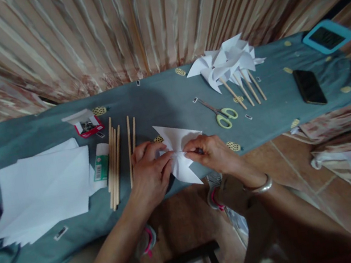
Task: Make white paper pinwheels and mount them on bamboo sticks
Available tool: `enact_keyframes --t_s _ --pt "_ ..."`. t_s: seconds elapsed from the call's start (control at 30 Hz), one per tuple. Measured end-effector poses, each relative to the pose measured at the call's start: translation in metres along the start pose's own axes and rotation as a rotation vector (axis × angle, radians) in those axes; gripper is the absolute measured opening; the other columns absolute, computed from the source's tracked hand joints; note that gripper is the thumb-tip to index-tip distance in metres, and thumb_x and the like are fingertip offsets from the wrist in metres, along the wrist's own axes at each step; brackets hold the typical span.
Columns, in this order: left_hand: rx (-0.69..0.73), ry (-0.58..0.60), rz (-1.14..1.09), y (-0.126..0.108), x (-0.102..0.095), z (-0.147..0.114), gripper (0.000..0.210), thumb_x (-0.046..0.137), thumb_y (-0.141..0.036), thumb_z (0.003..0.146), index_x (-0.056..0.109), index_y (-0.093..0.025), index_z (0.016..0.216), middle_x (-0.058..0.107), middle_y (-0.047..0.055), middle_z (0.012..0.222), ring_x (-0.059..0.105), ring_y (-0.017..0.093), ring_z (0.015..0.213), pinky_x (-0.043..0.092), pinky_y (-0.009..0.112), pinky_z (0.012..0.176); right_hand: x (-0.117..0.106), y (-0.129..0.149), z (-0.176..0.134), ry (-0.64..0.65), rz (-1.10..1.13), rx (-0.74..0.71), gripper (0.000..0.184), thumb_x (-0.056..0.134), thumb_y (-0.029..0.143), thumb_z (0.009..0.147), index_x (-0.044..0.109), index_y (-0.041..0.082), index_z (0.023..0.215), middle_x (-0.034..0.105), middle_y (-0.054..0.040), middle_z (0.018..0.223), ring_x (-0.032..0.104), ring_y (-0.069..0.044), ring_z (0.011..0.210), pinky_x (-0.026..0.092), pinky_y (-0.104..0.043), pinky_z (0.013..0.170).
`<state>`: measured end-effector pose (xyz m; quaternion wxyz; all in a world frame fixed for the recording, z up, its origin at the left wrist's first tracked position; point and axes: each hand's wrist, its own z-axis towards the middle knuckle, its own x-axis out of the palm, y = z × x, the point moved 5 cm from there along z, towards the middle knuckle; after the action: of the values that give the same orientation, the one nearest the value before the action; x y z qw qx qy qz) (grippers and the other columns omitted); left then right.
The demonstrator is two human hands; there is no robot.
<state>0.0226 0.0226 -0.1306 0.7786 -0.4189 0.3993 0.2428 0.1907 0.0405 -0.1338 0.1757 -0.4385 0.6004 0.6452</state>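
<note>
A white paper pinwheel [176, 138] with its blades folded in toward the middle is held near the table's front edge. My left hand [150, 167] grips it from the left, thumb and fingers closed at its centre. From the right, my right hand [208, 150] pinches at the same centre; any small pin between those fingertips is too small to make out. Just left of my left hand lie two thin wooden sticks [132, 143]. Scissors [222, 114] with green handles rest to the right, beyond my right hand.
Several finished pinwheels [227, 61] on sticks lie at the back right. A phone [309, 86] and a blue-framed device [328, 36] are farther right. On the left are white paper sheets [45, 186], a glue stick [101, 165], bundled wooden sticks [115, 164] and an open red box [88, 125].
</note>
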Motion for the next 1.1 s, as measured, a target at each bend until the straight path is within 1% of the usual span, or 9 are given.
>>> enact_keyframes --t_s 0.17,0.37,0.6,0.77,0.97,1.1 --pt "0.031 0.026 0.049 -0.007 0.005 -0.001 0.026 0.05 -0.026 0.093 0.071 -0.023 0.107 0.062 0.009 0.117 0.043 0.029 0.112 0.038 0.049 0.092 -0.001 0.002 0.001 0.019 -0.01 0.015 0.014 0.059 0.019 0.085 0.073 0.019 0.086 0.069 -0.0013 0.075 0.061 -0.013 0.068 0.042 -0.024 0.066" --pt "0.047 0.046 0.067 -0.009 0.01 -0.001 0.026 0.05 -0.029 0.093 0.071 -0.021 0.106 0.061 0.011 0.119 0.043 0.032 0.114 0.037 0.052 0.093 -0.001 0.003 0.002 0.014 -0.007 0.017 0.013 0.059 0.02 0.085 0.072 0.018 0.085 0.068 -0.0015 0.075 0.06 -0.012 0.067 0.042 -0.025 0.065" --pt "0.053 0.061 0.071 -0.008 0.012 0.0 0.026 0.05 -0.029 0.093 0.071 -0.022 0.107 0.061 0.01 0.119 0.043 0.032 0.115 0.036 0.051 0.092 0.0 0.002 0.002 0.027 -0.035 0.029 0.013 0.06 0.021 0.085 0.072 0.018 0.085 0.067 -0.0016 0.074 0.06 -0.012 0.067 0.04 -0.025 0.064" --pt "0.059 0.074 0.068 -0.009 0.012 0.0 0.026 0.049 -0.029 0.093 0.07 -0.02 0.106 0.061 0.01 0.117 0.043 0.031 0.115 0.036 0.051 0.093 0.0 0.004 0.003 0.027 -0.066 0.012 0.013 0.059 0.02 0.086 0.071 0.017 0.081 0.065 -0.0014 0.071 0.059 -0.012 0.067 0.039 -0.025 0.063" --pt "0.067 0.073 0.07 -0.011 0.012 0.0 0.027 0.048 -0.029 0.094 0.07 -0.02 0.106 0.062 0.01 0.117 0.044 0.031 0.115 0.035 0.051 0.093 0.0 0.004 0.002 0.016 -0.113 0.018 0.012 0.06 0.02 0.085 0.072 0.018 0.086 0.067 -0.0034 0.075 0.06 -0.014 0.07 0.04 -0.026 0.066" --pt "0.061 0.09 0.075 -0.011 0.012 0.002 0.026 0.048 -0.029 0.094 0.07 -0.021 0.105 0.063 0.01 0.116 0.044 0.03 0.115 0.036 0.05 0.093 0.0 0.004 0.002 0.007 -0.154 0.008 0.015 0.058 0.022 0.086 0.072 0.019 0.087 0.066 -0.0039 0.075 0.059 -0.015 0.068 0.04 -0.027 0.064"
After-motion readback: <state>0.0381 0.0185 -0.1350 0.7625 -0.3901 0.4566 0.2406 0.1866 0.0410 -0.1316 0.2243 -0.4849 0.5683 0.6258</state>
